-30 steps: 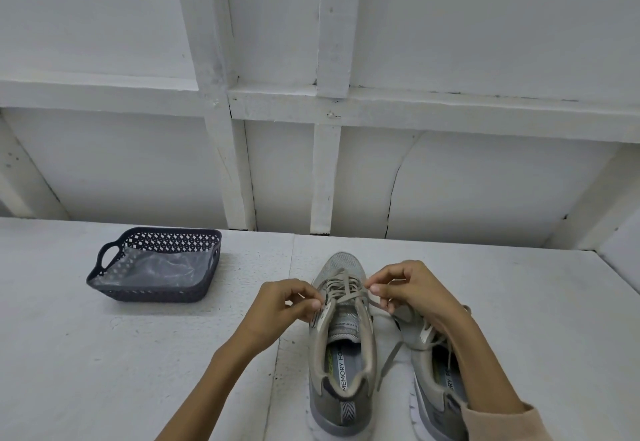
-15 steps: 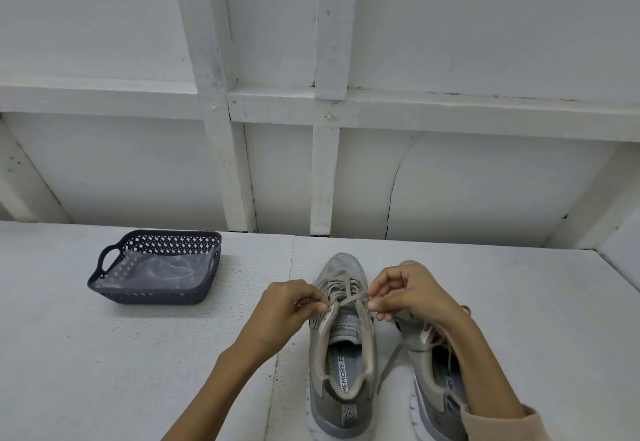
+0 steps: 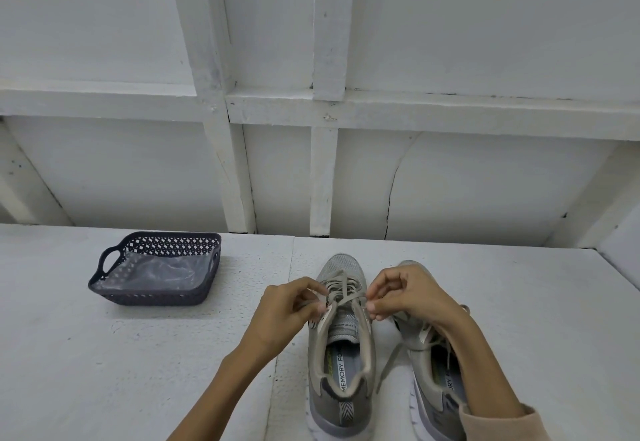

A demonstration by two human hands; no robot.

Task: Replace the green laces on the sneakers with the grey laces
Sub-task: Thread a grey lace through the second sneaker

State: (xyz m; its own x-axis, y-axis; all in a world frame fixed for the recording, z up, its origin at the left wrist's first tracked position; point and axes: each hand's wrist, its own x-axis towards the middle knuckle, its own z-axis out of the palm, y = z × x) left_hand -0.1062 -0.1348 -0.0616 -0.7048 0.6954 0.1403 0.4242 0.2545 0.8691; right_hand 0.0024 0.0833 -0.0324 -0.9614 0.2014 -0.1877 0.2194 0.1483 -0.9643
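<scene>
1. Fingers (image 3: pixel 320 307) of my left hand (image 3: pixel 280 312) pinched one end of the grey lace (image 3: pixel 343 290); my right hand (image 3: pixel 405 296) pinched the other end.
2. Both ends crossed over the left sneaker (image 3: pixel 341 354), laced and pointing away from me.
3. Its mate (image 3: pixel 433 364) lay just beside it, under my right forearm.
4. A dark basket (image 3: pixel 156 267) stood well apart on the white desk (image 3: pixel 104 371).

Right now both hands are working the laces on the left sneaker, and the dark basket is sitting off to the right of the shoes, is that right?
Not quite: the head view shows the dark basket to the left of the shoes, not the right. The rest holds: the left hand and right hand pinch the laces on the left sneaker.
</scene>
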